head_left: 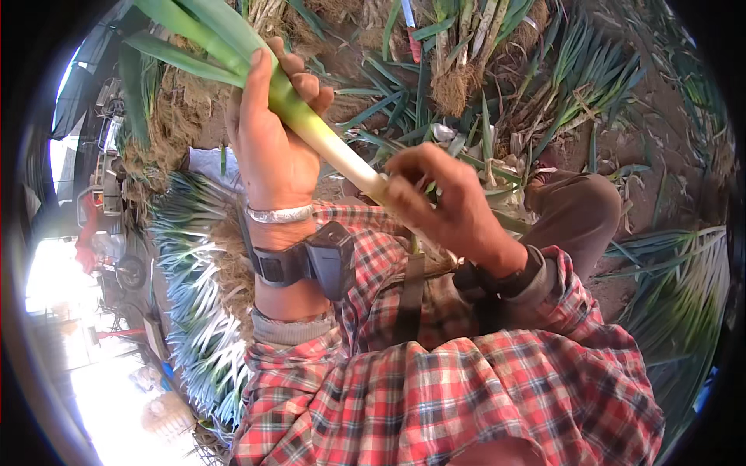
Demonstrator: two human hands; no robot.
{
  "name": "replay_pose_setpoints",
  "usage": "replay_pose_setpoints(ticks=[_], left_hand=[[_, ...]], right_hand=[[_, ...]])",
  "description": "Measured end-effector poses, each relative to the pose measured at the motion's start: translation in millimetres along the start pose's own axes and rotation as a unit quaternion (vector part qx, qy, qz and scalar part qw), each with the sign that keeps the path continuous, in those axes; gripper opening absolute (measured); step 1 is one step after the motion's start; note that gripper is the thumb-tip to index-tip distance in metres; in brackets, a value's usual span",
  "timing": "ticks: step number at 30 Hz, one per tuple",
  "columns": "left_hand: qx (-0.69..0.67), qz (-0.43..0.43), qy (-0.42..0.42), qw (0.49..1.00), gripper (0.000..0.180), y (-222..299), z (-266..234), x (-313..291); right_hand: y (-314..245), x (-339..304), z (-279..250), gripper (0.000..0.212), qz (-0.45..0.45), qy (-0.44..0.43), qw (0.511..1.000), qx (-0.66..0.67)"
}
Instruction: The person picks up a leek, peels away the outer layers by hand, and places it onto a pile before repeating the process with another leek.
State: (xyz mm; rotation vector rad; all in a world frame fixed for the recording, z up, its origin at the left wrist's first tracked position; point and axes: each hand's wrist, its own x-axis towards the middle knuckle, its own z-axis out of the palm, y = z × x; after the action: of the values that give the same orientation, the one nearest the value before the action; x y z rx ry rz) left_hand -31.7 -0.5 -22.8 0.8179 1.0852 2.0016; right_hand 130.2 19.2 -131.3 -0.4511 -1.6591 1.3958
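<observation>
A thick leek (339,152) slants across the middle, its green leaves at the upper left and its white shaft running down to the right. My left hand (276,136) is closed round it where the green turns to white. At the lower end of the shaft, the curled fingers of my right hand (454,202) are pinched against the leek. That hand hides the root end. A white band and a black strap with a dark box (330,260) circle my left wrist and forearm.
Trimmed leeks (198,311) lie stacked along my left. Rooted leek bundles (458,81) sit ahead, beside a red-handled tool (413,43). More leeks (684,291) are heaped at the right, past my bent knee (579,206). Leaf scraps litter the soil.
</observation>
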Motion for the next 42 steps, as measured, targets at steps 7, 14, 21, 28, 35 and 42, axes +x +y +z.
replay_pose_setpoints(ticks=[7,14,21,28,35,42], left_hand=[[-0.009,-0.030,0.060,0.998,0.027,8.2,-6.8,3.0],[-0.088,-0.083,-0.026,0.992,0.030,27.1,-14.1,-3.1],[0.018,-0.036,-0.010,0.999,0.023,19.0,-10.8,-13.1],[-0.187,-0.134,-0.097,0.968,0.034,13.4,-39.7,1.9],[-0.060,-0.086,0.017,0.994,0.025,1.6,-49.9,3.7],[0.069,0.004,0.082,0.994,0.022,-3.9,-45.4,-0.8]], right_hand=[[-2.1,-0.5,2.9,0.020,-0.042,-0.020,0.991,-0.129],[-13.8,5.0,-5.6,0.017,0.145,-0.122,0.982,0.006],[4.9,2.7,-3.6,0.021,0.185,-0.225,0.940,0.179],[9.7,11.5,7.3,0.026,0.219,-0.299,0.906,0.203],[3.9,4.9,15.2,0.020,0.216,-0.210,0.926,0.227],[15.0,-16.9,8.4,0.012,-0.037,-0.330,0.943,0.029]])
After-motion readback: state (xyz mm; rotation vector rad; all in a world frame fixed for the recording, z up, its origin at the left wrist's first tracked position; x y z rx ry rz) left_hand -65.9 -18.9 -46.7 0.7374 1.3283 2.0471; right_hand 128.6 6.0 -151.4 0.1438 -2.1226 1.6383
